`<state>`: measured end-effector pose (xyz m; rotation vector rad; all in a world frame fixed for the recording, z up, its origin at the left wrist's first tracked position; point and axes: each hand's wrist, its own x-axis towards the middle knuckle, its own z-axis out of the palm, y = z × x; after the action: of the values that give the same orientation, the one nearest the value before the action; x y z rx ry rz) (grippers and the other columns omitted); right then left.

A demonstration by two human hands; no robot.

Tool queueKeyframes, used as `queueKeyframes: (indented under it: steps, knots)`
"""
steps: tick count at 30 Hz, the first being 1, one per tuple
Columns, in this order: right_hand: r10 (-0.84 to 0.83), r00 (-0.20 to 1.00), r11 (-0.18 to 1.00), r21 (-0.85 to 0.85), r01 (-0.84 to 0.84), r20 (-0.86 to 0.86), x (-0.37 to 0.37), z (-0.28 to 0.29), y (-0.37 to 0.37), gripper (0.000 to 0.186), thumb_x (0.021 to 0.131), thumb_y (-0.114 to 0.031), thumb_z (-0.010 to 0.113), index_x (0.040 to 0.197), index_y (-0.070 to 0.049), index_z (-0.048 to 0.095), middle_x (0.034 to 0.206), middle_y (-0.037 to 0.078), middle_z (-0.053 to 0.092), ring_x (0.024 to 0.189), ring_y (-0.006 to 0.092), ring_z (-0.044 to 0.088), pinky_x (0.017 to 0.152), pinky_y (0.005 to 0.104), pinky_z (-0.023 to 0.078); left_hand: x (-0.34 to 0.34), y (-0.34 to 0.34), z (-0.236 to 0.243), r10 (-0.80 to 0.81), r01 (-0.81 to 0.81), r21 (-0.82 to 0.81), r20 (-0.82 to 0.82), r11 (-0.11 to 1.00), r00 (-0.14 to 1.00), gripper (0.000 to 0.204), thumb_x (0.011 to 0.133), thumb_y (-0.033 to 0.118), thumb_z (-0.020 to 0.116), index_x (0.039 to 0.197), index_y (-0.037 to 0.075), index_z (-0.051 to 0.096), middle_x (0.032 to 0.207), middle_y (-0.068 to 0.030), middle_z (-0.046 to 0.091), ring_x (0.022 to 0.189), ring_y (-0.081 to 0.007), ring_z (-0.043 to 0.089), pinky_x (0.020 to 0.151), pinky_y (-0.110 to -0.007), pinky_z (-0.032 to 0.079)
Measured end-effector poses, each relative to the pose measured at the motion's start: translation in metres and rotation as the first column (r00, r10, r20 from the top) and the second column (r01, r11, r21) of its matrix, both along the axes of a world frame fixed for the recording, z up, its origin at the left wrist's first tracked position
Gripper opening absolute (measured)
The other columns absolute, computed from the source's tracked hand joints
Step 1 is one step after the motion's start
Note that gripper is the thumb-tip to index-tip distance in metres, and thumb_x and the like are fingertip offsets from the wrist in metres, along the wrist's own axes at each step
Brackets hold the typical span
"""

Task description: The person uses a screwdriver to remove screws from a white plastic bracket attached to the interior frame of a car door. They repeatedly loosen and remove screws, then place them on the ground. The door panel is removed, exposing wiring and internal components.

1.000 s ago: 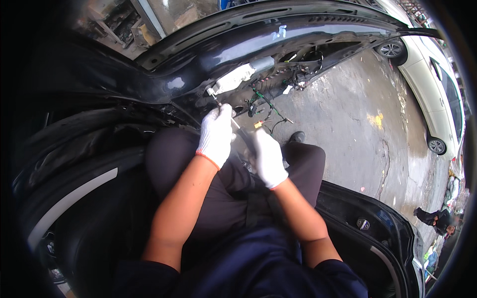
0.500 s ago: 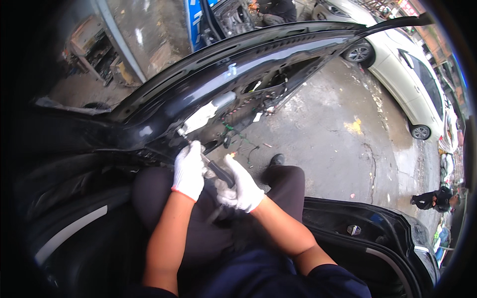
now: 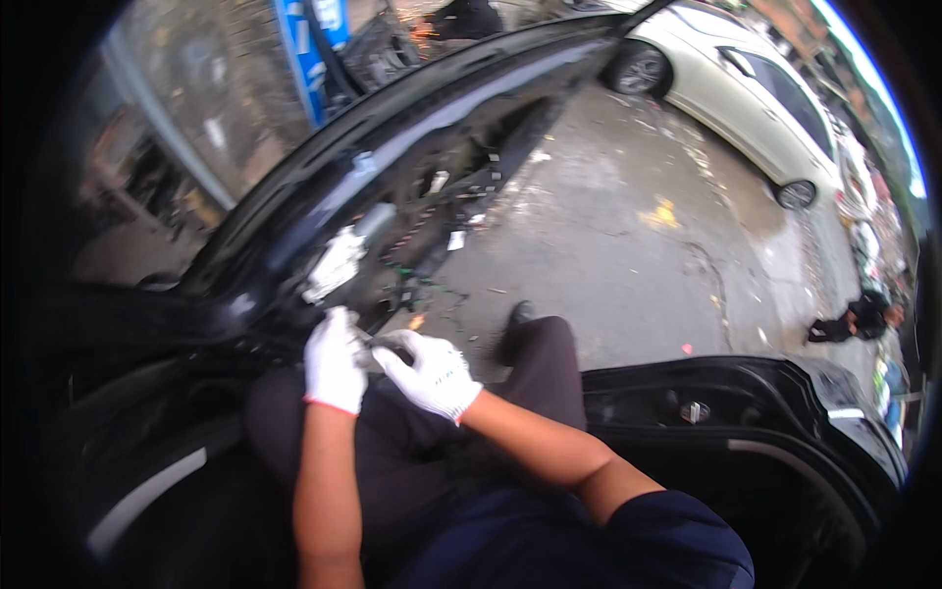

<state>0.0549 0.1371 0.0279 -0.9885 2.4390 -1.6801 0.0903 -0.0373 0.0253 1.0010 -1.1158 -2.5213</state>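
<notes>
My left hand (image 3: 334, 365), in a white knitted glove with a red cuff edge, is closed beside the hinge end of an opened car door (image 3: 358, 177). A short piece of a slim metal tool (image 3: 362, 338) shows between my two hands; the rest is hidden by gloves and blur. My right hand (image 3: 430, 374), gloved the same way, is bent round with thumb and fingers against the tool, close to the left. Loose wires and white pieces hang at the door's bared inner side, just ahead of my hands.
I sit in the dark door opening, with the car's other black door (image 3: 695, 412) to my right. A white car (image 3: 736, 88) is parked beyond the concrete floor. A person (image 3: 856, 316) is at far right; orange sparks (image 3: 422, 37) fly near someone at the top.
My view has shifted, so the door sits further left. My right hand has moved up close beside my left and turned; the tool's black handle, visible before, is hidden now.
</notes>
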Motion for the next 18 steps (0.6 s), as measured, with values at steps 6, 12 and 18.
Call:
queueKeyframes:
  steps: [6, 12, 18]
  knots:
    - [0.338, 0.119, 0.924, -0.353, 0.148, 0.934, 0.003, 0.011, 0.000, 0.051, 0.108, -0.055, 0.053, 0.105, -0.006, 0.069, 0.059, 0.001, 0.054, 0.036, 0.0151, 0.043, 0.035, 0.0285, 0.034, -0.004, 0.008, 0.015, 0.035, -0.033, -0.023, 0.081, 0.999, 0.996, 0.023, 0.111, 0.028, 0.059, 0.098, 0.010, 0.063, 0.060, 0.0106, 0.035, 0.046, -0.0033, 0.031, 0.043, -0.023, 0.030]
    - [-0.048, 0.932, 0.999, 0.003, 0.050, 0.360, 0.005, 0.004, -0.004, 0.054, 0.102, -0.051, 0.065, 0.114, 0.001, 0.071, 0.080, 0.012, 0.070, 0.053, 0.0207, 0.064, 0.052, 0.0378, 0.053, -0.006, 0.008, 0.014, 0.036, -0.030, -0.080, 0.077, 0.996, 0.996, 0.023, 0.108, 0.030, 0.062, 0.101, 0.009, 0.063, 0.066, 0.0080, 0.038, 0.049, -0.0042, 0.033, 0.045, -0.024, 0.033]
    - [0.292, 0.214, 0.950, -0.308, 0.047, 0.932, -0.001, 0.004, 0.003, 0.047, 0.105, -0.054, 0.059, 0.103, -0.008, 0.070, 0.064, 0.006, 0.059, 0.037, 0.0165, 0.044, 0.036, 0.0347, 0.035, -0.004, 0.006, 0.010, 0.043, -0.042, -0.031, 0.058, 0.999, 0.997, 0.024, 0.110, 0.030, 0.060, 0.101, 0.008, 0.062, 0.064, 0.0083, 0.037, 0.049, -0.0046, 0.034, 0.045, -0.025, 0.033]
